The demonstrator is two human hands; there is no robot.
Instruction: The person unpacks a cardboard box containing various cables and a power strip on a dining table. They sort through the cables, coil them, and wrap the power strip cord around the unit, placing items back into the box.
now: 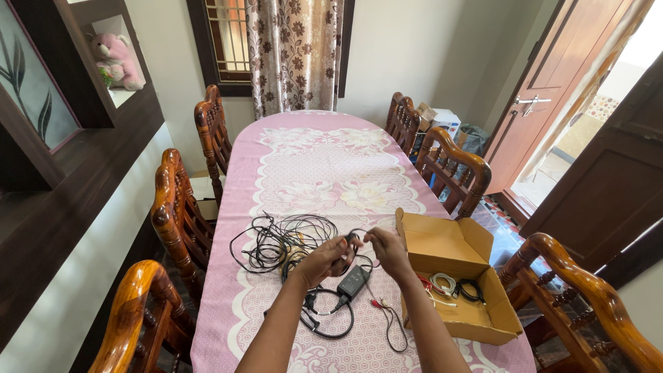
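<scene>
My left hand (pixel 323 259) and my right hand (pixel 387 250) meet over the table, both pinching a thin black cable (pixel 356 235) between their fingertips. Just below them lies a black power adapter (pixel 353 281) with its cord looping toward the table's near edge (pixel 330 319). To the left of my hands sits a tangled heap of black cables (pixel 280 242). A thin cable with red and white plugs (pixel 381 304) lies under my right forearm.
An open cardboard box (pixel 449 249) at the right holds coiled white and black cables. The long table has a pink floral cloth (pixel 324 166). Wooden chairs (pixel 176 214) line both sides. An open door (pixel 545 90) stands at the right.
</scene>
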